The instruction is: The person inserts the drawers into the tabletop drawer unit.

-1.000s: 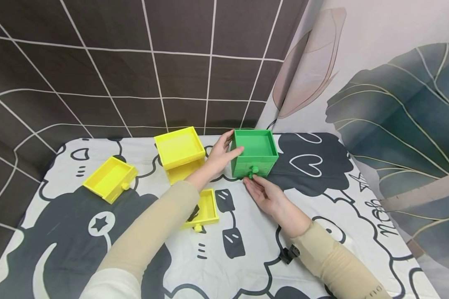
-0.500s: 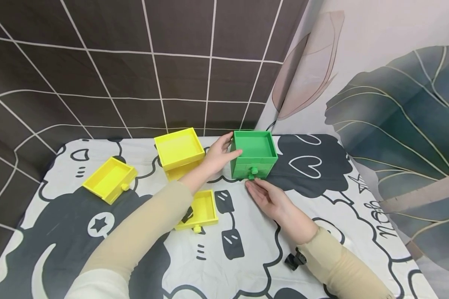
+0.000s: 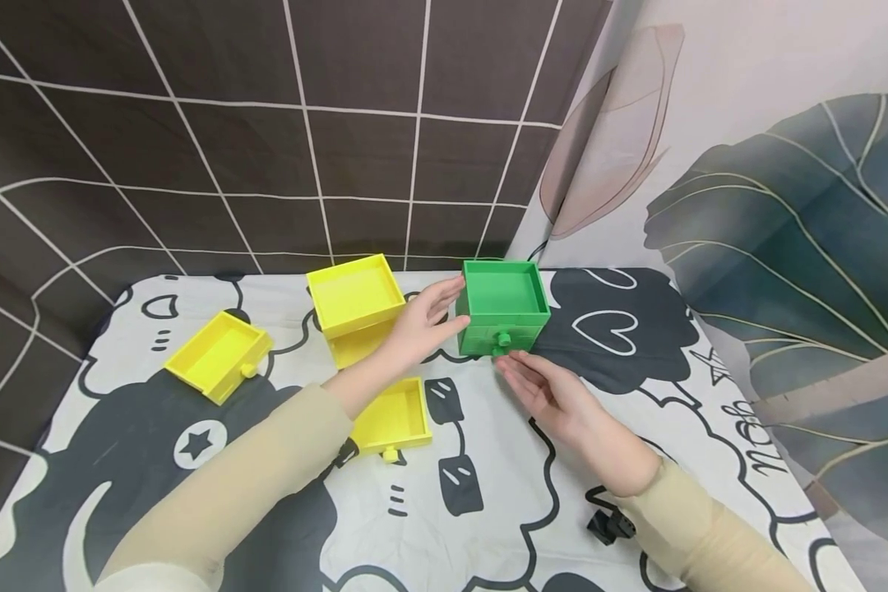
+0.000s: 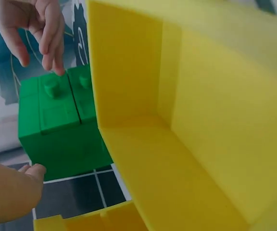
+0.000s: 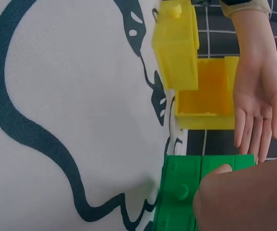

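Observation:
A small green drawer cabinet [image 3: 506, 289] with a tray-like top and two round knobs on its front stands at the back of the table. My left hand [image 3: 423, 322] is at its left side, fingers extended, thumb tip beside the front left corner. Below the front, my right hand [image 3: 558, 395] is palm inward with relaxed fingers, the tips right by the lower knob. In the left wrist view the drawer fronts of the green cabinet [image 4: 56, 103] look flush. The right wrist view shows the left hand [image 5: 258, 106] palm up with straight fingers.
Left of the green cabinet stands a yellow cabinet shell [image 3: 355, 296] with an open front. A yellow drawer [image 3: 392, 419] lies before it, partly behind the left forearm; another yellow drawer [image 3: 218, 353] lies farther left. A black wrist device [image 3: 610, 526] hangs under the right forearm.
My left hand has drawn slightly left, its thumb coming off the green cabinet's upper edge. My right hand has shifted a little to the right along the front.

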`<state>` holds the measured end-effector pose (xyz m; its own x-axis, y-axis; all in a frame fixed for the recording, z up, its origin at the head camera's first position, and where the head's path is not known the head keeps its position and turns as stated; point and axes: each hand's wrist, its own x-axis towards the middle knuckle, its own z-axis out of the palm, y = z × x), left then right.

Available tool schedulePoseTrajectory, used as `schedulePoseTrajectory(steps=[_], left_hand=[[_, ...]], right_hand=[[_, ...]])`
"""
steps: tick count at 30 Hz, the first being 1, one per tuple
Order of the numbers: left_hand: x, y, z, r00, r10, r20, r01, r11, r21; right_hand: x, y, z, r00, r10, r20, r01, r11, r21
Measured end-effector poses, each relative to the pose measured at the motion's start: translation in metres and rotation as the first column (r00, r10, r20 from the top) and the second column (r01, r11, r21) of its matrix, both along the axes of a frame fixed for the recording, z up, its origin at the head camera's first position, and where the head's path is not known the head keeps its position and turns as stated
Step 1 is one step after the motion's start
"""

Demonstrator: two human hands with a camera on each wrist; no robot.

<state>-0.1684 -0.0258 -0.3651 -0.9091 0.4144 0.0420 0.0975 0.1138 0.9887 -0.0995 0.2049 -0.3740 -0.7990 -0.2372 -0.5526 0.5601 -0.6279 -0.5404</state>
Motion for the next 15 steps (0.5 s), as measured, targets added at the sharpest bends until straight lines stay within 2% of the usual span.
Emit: schedulePoseTrajectory(steps=[5, 15], left_hand=[[0.012, -0.008, 0.002, 1.000, -0.010, 0.020, 0.009, 0.999, 0.051], [0.038, -0.037, 0.000, 0.999, -0.006, 0.032, 0.004, 0.999, 0.038]], right_hand=[[0.005, 0.000, 0.005, 0.999, 0.030, -0.038, -0.029, 0.999, 0.043], [0.003, -0.005, 0.020, 0.992, 0.078, -0.099, -0.069, 0.993, 0.092]])
